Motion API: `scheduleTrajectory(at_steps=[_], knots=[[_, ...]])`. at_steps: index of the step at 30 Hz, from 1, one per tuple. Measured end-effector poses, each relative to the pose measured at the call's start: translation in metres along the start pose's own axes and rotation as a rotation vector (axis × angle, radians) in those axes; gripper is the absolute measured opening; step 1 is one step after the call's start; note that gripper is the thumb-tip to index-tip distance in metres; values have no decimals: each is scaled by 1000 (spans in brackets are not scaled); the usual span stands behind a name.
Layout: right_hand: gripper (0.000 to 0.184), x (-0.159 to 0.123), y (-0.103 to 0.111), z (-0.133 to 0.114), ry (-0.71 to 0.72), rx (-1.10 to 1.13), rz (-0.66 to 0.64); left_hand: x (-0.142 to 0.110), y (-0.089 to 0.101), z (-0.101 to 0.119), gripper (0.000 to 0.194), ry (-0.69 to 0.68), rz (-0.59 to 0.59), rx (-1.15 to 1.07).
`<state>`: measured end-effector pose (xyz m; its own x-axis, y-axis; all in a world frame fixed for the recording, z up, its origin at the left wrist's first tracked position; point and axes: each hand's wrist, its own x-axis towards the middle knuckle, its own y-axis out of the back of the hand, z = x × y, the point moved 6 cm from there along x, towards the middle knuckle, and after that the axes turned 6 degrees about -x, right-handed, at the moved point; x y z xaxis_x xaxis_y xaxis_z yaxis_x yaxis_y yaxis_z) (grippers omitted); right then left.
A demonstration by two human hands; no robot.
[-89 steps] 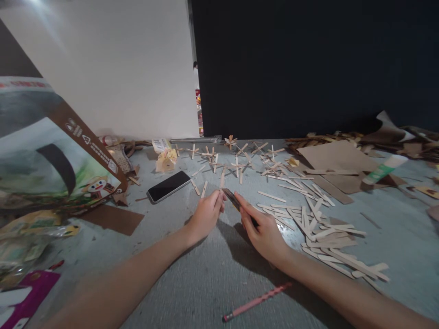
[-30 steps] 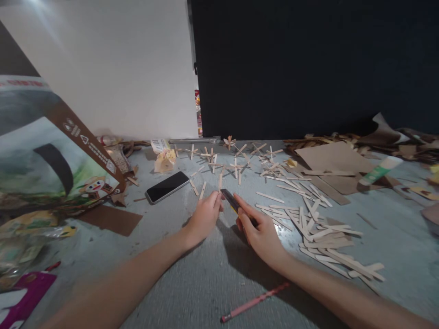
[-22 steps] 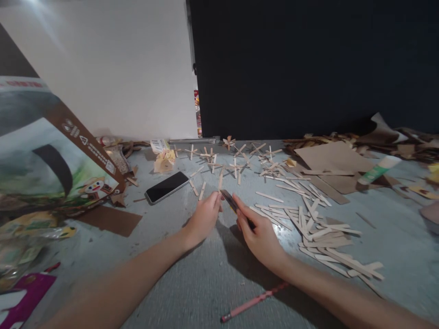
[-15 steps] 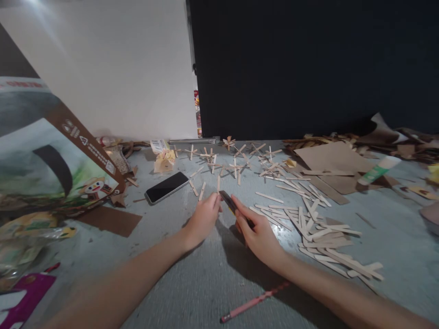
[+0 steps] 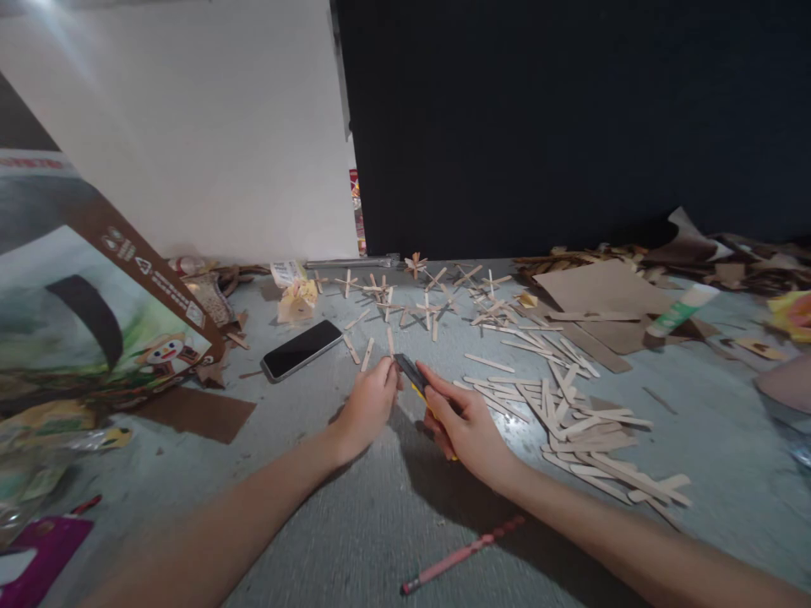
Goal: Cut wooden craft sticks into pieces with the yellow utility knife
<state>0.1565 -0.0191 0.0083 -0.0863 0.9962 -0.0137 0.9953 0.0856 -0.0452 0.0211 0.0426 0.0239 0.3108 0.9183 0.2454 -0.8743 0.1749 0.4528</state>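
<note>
My left hand [image 5: 367, 404] is closed on a wooden craft stick [image 5: 390, 341], whose pale end sticks up past the fingertips. In my right hand [image 5: 465, 422] is a utility knife [image 5: 413, 375] with a dark front and yellow parts on its body. The knife's tip meets the stick just beside my left fingertips; the exact contact is too small to make out. Beyond the hands lie two short cut sticks [image 5: 367, 355] and several crossed stick pieces [image 5: 427, 312]. To the right spreads a pile of loose craft sticks [image 5: 570, 414].
A black phone [image 5: 302, 350] lies left of the hands, near a large printed bag [image 5: 145, 295]. Close in front is a pink pencil [image 5: 462, 556]. Brown cardboard [image 5: 589, 291] and a glue stick [image 5: 683, 310] are at the right. A dark panel [image 5: 570, 127] stands behind the table.
The view has shifted slightly, so most things sit a little further left. The knife has turned somewhat in my right hand, showing more yellow, while my left hand keeps its hold on the stick.
</note>
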Motion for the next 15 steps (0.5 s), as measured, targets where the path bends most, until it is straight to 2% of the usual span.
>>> scheduleTrajectory(at_steps=[6, 10, 13, 15], knots=[[84, 6, 3, 3, -56, 196, -10, 4, 1, 0, 31, -5, 29, -50], [76, 6, 10, -3, 68, 43, 57, 10, -1, -9, 27, 72, 27, -252], [70, 6, 22, -9, 155, -87, 182, 14, -3, -17, 40, 150, 9, -433], [69, 8, 29, -11, 186, -140, 251, 15, -4, -20, 43, 160, 1, -479]])
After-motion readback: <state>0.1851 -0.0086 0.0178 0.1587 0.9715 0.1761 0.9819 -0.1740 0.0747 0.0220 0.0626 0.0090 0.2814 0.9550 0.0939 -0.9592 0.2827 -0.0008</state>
